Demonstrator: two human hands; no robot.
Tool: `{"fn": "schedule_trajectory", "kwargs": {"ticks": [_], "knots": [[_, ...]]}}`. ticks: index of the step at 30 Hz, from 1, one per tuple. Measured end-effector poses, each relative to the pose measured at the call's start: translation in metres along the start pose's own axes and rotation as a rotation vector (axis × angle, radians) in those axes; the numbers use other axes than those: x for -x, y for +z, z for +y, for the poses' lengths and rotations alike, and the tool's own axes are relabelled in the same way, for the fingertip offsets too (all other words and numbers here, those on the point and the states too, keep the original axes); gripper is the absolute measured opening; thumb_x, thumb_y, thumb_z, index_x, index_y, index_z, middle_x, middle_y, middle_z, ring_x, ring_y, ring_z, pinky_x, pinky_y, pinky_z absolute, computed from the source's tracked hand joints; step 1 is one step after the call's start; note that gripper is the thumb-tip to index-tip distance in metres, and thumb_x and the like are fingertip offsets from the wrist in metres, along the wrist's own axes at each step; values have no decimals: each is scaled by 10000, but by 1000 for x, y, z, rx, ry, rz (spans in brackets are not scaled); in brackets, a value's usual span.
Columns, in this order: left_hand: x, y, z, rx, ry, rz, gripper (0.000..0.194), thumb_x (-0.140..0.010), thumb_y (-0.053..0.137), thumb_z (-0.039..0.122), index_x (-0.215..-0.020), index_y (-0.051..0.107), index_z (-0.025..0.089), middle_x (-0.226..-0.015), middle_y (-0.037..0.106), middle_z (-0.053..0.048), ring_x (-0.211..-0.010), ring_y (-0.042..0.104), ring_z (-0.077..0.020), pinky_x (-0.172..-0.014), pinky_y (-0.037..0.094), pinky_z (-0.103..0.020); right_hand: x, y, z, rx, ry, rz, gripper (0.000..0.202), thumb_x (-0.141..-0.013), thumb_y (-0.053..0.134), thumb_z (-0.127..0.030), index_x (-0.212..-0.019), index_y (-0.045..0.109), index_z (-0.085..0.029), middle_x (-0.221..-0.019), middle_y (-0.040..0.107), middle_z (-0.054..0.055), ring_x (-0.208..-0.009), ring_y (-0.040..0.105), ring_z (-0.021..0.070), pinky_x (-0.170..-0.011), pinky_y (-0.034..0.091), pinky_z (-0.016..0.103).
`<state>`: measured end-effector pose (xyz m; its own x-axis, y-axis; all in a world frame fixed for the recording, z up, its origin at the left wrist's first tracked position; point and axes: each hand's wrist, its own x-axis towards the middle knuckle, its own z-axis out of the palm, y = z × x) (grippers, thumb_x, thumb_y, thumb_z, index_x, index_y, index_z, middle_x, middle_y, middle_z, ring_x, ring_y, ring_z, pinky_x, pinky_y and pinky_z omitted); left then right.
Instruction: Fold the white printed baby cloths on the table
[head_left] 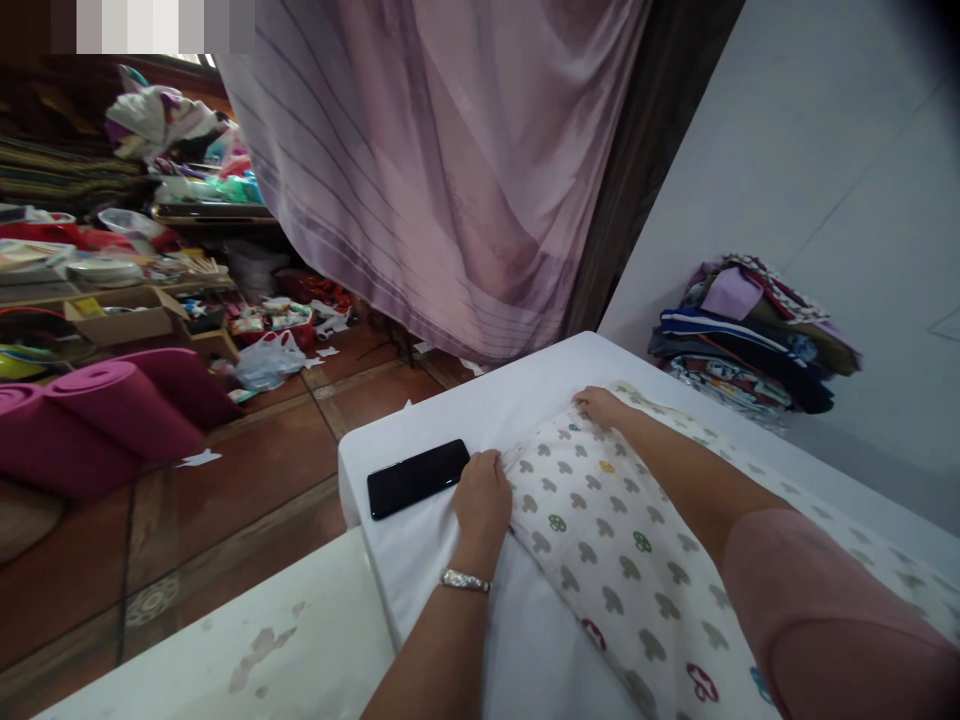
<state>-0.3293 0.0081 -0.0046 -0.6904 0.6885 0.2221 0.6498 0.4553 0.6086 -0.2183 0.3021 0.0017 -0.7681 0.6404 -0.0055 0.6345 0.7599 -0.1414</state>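
Note:
A white cloth [600, 530] printed with grey mushroom-like shapes and a few coloured ones lies along a white-covered bed or table. My left hand [484, 497], with a silver bracelet on the wrist, pinches the cloth's near-left corner. At the far edge, the fingers of my right hand [596, 407] close on another part of the same cloth. A black smartphone [418, 478] lies face up just left of my left hand, its screen dark. The cloth's lower end runs out of view.
Under my arms is a white-covered surface [540, 390]. Folded clothes [750, 330] are stacked at the right by the wall. A pink-purple curtain [465, 180] hangs behind. Rolled pink mats [112, 410], a cardboard box [124, 318] and clutter fill the left. A stained white tabletop [247, 640] adjoins below.

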Motion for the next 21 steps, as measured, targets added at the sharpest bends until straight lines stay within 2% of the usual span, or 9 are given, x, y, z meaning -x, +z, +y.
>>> {"fn": "schedule_trajectory", "kwargs": {"ticks": [4,8,15,21], "knots": [[0,0,0,-6,-11,0,244,-901,384,195,-1001,606,185,-992,626,-65,-939,564,-181,-814,422,-293,1,-2,-4,61,30,-33,239,-696,535,-56,-850,676,-173,-915,653,61,-808,566,170,-697,378,221],[0,0,0,9,-7,9,238,-899,389,195,-996,607,194,-989,626,-66,-938,566,-184,-815,429,-296,6,-1,-9,83,62,3,206,-739,512,-76,-865,651,-162,-929,637,72,-799,550,161,-686,360,224],[1,1,-2,65,30,106,234,-897,386,195,-969,609,191,-957,623,-55,-922,562,-184,-826,435,-300,-1,9,-18,45,130,122,221,-805,450,-91,-913,635,-146,-980,621,89,-835,547,158,-725,369,225],[0,-2,-1,44,-1,88,229,-895,392,193,-977,606,193,-963,616,-56,-932,559,-179,-826,428,-292,-1,15,-22,3,140,177,278,-848,388,-92,-978,630,-131,-1039,614,103,-962,532,167,-839,361,228]]}}
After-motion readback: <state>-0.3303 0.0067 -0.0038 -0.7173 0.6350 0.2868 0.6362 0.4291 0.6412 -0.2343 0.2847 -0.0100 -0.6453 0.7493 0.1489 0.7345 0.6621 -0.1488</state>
